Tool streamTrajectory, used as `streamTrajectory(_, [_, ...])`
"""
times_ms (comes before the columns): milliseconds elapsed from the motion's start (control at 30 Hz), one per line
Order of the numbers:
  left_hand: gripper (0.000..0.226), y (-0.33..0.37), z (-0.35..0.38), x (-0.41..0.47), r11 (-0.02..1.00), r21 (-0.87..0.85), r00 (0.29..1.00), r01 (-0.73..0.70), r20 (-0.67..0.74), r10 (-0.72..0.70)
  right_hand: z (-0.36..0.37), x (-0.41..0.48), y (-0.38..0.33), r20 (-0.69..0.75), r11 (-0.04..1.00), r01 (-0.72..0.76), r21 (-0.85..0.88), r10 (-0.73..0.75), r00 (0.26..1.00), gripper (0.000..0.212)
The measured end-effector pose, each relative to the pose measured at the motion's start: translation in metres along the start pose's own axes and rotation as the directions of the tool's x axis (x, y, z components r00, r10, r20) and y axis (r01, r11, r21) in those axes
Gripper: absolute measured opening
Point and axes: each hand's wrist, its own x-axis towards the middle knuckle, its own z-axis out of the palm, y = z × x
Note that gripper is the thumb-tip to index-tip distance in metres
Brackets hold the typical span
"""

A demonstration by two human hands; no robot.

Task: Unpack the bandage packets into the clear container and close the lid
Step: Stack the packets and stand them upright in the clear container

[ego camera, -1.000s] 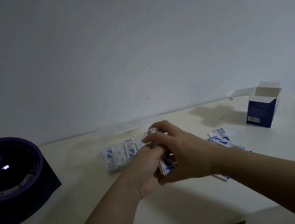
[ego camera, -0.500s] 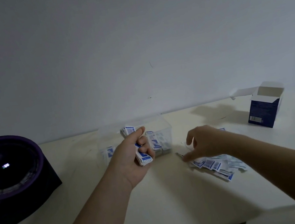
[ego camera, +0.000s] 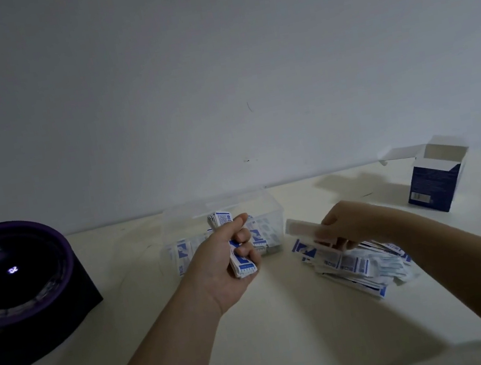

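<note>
Our left hand (ego camera: 227,261) grips a thick stack of white-and-blue bandage packets (ego camera: 243,266), held upright just in front of the clear container (ego camera: 270,206). The container stands open on the table, and more packets (ego camera: 182,254) lie along its floor. To its right, a loose pile of packets (ego camera: 358,267) sprawls flat on the table. Over that pile our right hand (ego camera: 351,224) pinches a blurred, pale few packets (ego camera: 300,226), raised clear of it.
</note>
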Motion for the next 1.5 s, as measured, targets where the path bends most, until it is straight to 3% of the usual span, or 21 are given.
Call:
streamTrajectory(67, [0.009, -0.002, 0.0, 0.001, 1.0, 0.012, 1.0, 0.004, -0.008, -0.004, -0.004, -0.003, 0.001, -0.049, 0.997, -0.004, 0.071, 0.008, 0.999, 0.022])
streamTrajectory(133, [0.007, -0.005, 0.0, 0.002, 1.0, 0.027, 1.0, 0.004, -0.022, -0.003, -0.006, -0.006, 0.0, -0.246, 0.995, 0.096, 0.007, -0.092, 0.965, 0.021])
streamTrajectory(200, [0.006, -0.013, 0.001, 0.003, 0.999, 0.042, 0.999, 0.016, -0.037, -0.015, -0.003, -0.015, -0.009, -0.478, 0.964, 0.265, -0.035, -0.249, 0.842, 0.013])
streamTrajectory(267, [0.019, -0.021, 0.003, 0.002, 0.998, 0.056, 0.999, 0.037, -0.036, -0.035, 0.009, -0.029, -0.024, -0.578, 0.909, 0.416, -0.03, -0.355, 0.735, 0.01])
streamTrajectory(333, [0.033, -0.029, 0.006, 0.0, 0.995, 0.089, 0.999, 0.044, -0.002, -0.044, 0.027, -0.043, -0.037, -0.551, 0.845, 0.517, -0.14, -0.5, 0.668, 0.011])
streamTrajectory(433, [0.029, -0.034, 0.01, -0.004, 0.988, 0.142, 0.997, 0.064, 0.043, -0.071, 0.049, -0.058, -0.048, -0.321, 0.696, 0.645, -0.317, -0.718, 0.617, 0.004])
streamTrajectory(500, [0.026, -0.032, 0.01, -0.003, 0.99, 0.119, 0.997, 0.08, -0.01, -0.079, 0.043, -0.059, -0.051, -0.225, 0.685, 0.696, -0.215, -0.728, 0.647, 0.013])
streamTrajectory(567, [0.023, -0.027, 0.006, 0.001, 0.996, 0.063, 0.996, 0.057, -0.068, -0.053, 0.027, -0.049, -0.048, -0.303, 0.782, 0.622, -0.041, -0.603, 0.738, 0.019])
streamTrajectory(667, [0.021, -0.024, 0.003, 0.004, 0.998, 0.048, 0.997, 0.029, -0.068, -0.026, 0.008, -0.013, -0.017, -0.376, 0.943, 0.289, -0.166, -0.331, 0.865, 0.025])
streamTrajectory(767, [0.021, -0.027, 0.004, 0.002, 0.998, 0.032, 0.998, 0.052, -0.041, -0.05, 0.014, 0.007, 0.005, -0.159, 0.956, 0.054, -0.288, -0.103, 0.982, 0.05])
streamTrajectory(833, [0.021, -0.029, 0.004, 0.002, 0.998, 0.027, 0.998, 0.058, -0.034, -0.057, 0.019, 0.013, 0.006, -0.099, 0.957, 0.021, -0.29, -0.052, 0.994, 0.056])
streamTrajectory(967, [0.018, -0.027, 0.003, 0.004, 0.999, -0.031, 0.998, 0.041, -0.042, -0.042, 0.021, 0.02, 0.002, -0.058, 0.995, -0.02, -0.101, 0.014, 0.998, 0.039])
streamTrajectory(1033, [0.017, -0.026, 0.003, 0.003, 0.999, -0.031, 0.998, 0.044, -0.05, -0.045, 0.019, 0.022, 0.003, -0.171, 0.993, -0.002, -0.114, -0.018, 0.985, 0.03])
streamTrajectory(1100, [0.016, -0.025, 0.003, 0.003, 0.998, -0.019, 0.997, 0.057, -0.049, -0.058, 0.014, 0.02, 0.004, -0.365, 0.989, 0.039, -0.143, -0.089, 0.927, 0.02])
streamTrajectory(1167, [0.017, -0.027, 0.002, 0.005, 0.998, -0.008, 0.997, 0.068, -0.038, -0.068, 0.011, 0.012, -0.001, -0.434, 0.978, 0.11, -0.18, -0.179, 0.883, 0.014])
streamTrajectory(1233, [0.016, -0.029, 0.002, 0.006, 0.997, 0.003, 0.997, 0.072, -0.034, -0.072, 0.012, 0.002, -0.006, -0.323, 0.941, 0.163, -0.296, -0.259, 0.91, 0.01])
streamTrajectory(1300, [0.014, -0.031, 0.002, 0.007, 0.998, 0.006, 0.997, 0.069, -0.035, -0.069, 0.019, -0.005, -0.008, -0.118, 0.903, 0.197, -0.382, -0.259, 0.959, 0.009])
streamTrajectory(1367, [0.013, -0.03, 0.002, 0.006, 0.998, -0.001, 0.997, 0.064, -0.031, -0.064, 0.022, -0.005, -0.008, 0.016, 0.905, 0.198, -0.376, -0.207, 0.978, 0.029])
streamTrajectory(1500, [0.012, -0.027, 0.001, 0.005, 0.997, -0.045, 0.998, 0.059, -0.026, -0.06, 0.016, 0.004, -0.006, -0.035, 0.93, 0.155, -0.332, -0.177, 0.984, 0.038])
